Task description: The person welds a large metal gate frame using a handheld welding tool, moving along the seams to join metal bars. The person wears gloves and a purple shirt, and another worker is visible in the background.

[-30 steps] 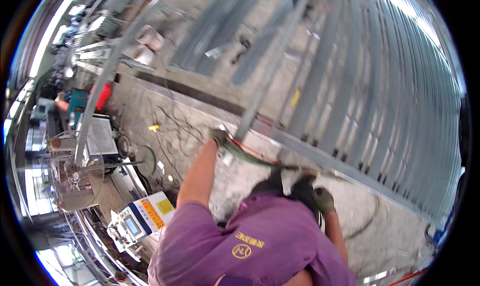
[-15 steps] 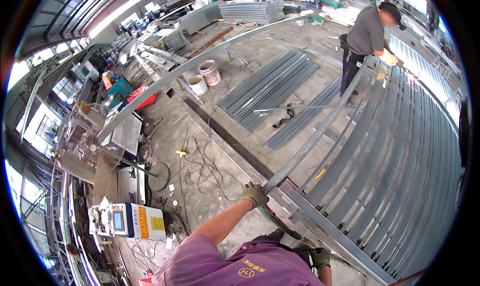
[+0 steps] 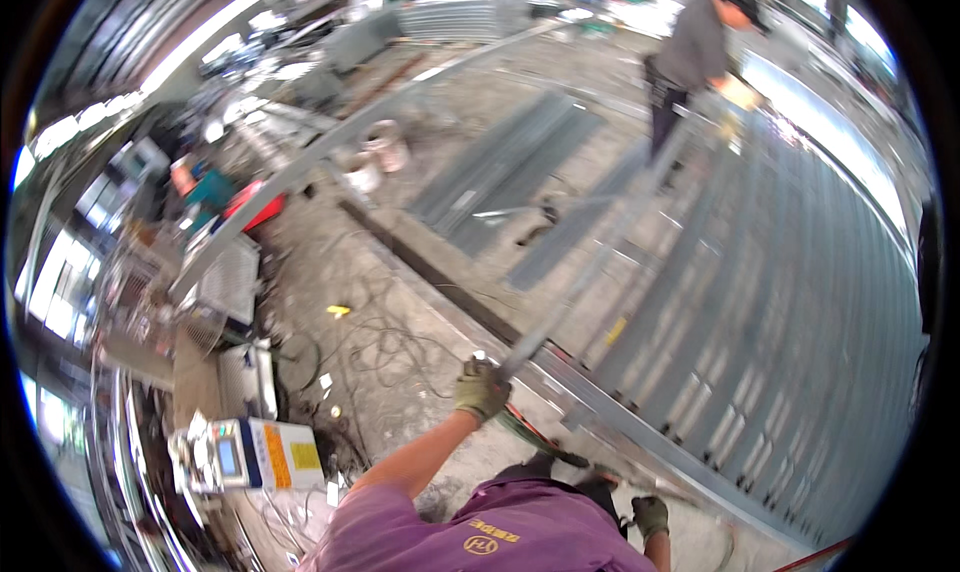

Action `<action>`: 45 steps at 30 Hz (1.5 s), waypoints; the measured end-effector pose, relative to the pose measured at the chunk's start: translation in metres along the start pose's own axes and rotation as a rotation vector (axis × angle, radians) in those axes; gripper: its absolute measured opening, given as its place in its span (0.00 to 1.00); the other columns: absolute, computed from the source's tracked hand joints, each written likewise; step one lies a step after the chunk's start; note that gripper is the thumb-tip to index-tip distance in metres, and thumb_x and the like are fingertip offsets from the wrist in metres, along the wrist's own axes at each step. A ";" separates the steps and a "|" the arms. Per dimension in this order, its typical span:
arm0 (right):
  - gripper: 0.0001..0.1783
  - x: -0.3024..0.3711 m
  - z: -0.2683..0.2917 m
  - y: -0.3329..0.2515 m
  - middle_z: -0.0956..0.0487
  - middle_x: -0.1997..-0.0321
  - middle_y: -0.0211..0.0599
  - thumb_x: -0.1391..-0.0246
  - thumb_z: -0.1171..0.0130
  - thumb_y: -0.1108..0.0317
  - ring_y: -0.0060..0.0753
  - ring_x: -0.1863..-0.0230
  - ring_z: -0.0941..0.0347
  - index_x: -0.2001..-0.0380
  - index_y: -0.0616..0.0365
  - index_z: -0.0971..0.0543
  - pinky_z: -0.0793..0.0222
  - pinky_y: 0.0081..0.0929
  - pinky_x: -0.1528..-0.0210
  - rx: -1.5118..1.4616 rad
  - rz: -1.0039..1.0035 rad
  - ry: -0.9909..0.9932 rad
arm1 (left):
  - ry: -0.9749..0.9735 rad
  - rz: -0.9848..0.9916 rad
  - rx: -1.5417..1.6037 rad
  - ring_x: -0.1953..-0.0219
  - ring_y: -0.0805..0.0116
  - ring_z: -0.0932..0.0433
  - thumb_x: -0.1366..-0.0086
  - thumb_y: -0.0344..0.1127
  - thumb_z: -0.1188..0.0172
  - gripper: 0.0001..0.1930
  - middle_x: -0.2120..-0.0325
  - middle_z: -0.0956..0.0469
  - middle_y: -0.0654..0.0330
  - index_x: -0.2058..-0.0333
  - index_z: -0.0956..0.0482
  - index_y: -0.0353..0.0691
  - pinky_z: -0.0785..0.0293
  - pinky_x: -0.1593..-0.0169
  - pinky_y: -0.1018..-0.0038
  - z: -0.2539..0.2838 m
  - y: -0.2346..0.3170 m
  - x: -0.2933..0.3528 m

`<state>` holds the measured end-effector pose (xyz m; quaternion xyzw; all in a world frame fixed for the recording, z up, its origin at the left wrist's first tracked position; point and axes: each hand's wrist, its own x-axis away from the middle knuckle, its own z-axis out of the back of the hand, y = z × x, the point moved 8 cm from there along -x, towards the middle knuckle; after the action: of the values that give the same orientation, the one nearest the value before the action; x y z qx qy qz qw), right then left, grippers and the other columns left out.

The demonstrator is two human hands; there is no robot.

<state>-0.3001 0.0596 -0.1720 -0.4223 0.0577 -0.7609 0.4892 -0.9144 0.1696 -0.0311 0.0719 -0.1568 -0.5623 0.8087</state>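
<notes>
My left hand [image 3: 482,390], in an olive work glove, is closed on the near end of a long grey metal tube [image 3: 570,307]. The tube runs away from me toward a co-worker [image 3: 690,57] at its far end. It crosses the long edge beam of a frame. My right hand [image 3: 650,515], gloved too, hangs low by my right side with its fingers curled; what it may hold is hidden. To the right of the tube lies a large frame of parallel metal slats [image 3: 760,342]. Motion blurs the picture.
Cables [image 3: 395,347] tangle on the floor to my left, near a white machine box [image 3: 265,454] and a fan. Stacked metal strips [image 3: 510,172] lie beyond the frame beam, with two buckets [image 3: 385,147] beside them. Bright sparks [image 3: 785,132] show near the co-worker.
The view has shifted, so most things sit farther left and lower or higher than before. My left hand keeps its hold on the tube's end. The co-worker stays bent at the far end.
</notes>
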 end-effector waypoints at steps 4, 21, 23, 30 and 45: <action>0.28 0.047 0.036 0.037 0.12 0.55 0.56 0.48 0.36 0.44 0.56 0.51 0.14 0.61 0.60 0.10 0.20 0.46 0.47 0.094 -0.242 -0.076 | 0.310 -0.114 0.323 0.43 0.38 0.22 0.40 0.40 0.28 0.21 0.45 0.20 0.42 0.51 0.20 0.36 0.24 0.43 0.47 0.036 0.015 0.016; 0.13 0.173 -0.027 0.202 0.18 0.77 0.37 0.38 0.34 0.58 0.35 0.80 0.22 0.70 0.57 0.17 0.28 0.39 0.76 -0.673 -0.694 -0.010 | -0.387 -0.246 0.102 0.55 0.42 0.15 0.30 0.55 0.45 0.23 0.59 0.13 0.45 0.60 0.12 0.40 0.21 0.48 0.51 -0.092 0.004 0.121; 0.12 0.184 -0.035 0.230 0.18 0.75 0.37 0.35 0.37 0.58 0.37 0.79 0.23 0.66 0.56 0.17 0.30 0.41 0.75 -0.713 -0.674 -0.012 | -0.639 -0.322 -0.122 0.58 0.44 0.15 0.28 0.59 0.51 0.27 0.63 0.13 0.46 0.64 0.14 0.40 0.23 0.50 0.50 -0.143 -0.027 0.151; 0.26 0.239 -0.015 0.335 0.10 0.63 0.38 0.37 0.39 0.46 0.35 0.64 0.14 0.58 0.60 0.11 0.21 0.37 0.54 -0.324 -0.651 0.031 | -1.364 0.733 0.873 0.78 0.58 0.25 0.25 0.51 0.48 0.15 0.79 0.24 0.59 0.61 0.21 0.48 0.26 0.72 0.57 -0.213 -0.072 0.281; 0.33 0.346 -0.052 0.392 0.11 0.53 0.51 0.40 0.40 0.38 0.51 0.48 0.14 0.54 0.59 0.10 0.22 0.42 0.45 -0.641 -0.861 0.236 | -0.414 -0.887 0.500 0.63 0.68 0.17 0.26 0.33 0.38 0.09 0.66 0.15 0.59 0.58 0.15 0.33 0.21 0.57 0.67 -0.015 0.494 0.215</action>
<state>-0.1212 -0.4333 -0.1988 -0.4475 0.1629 -0.8789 -0.0291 -0.4028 0.1447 0.1365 0.2090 -0.3961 -0.7973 0.4047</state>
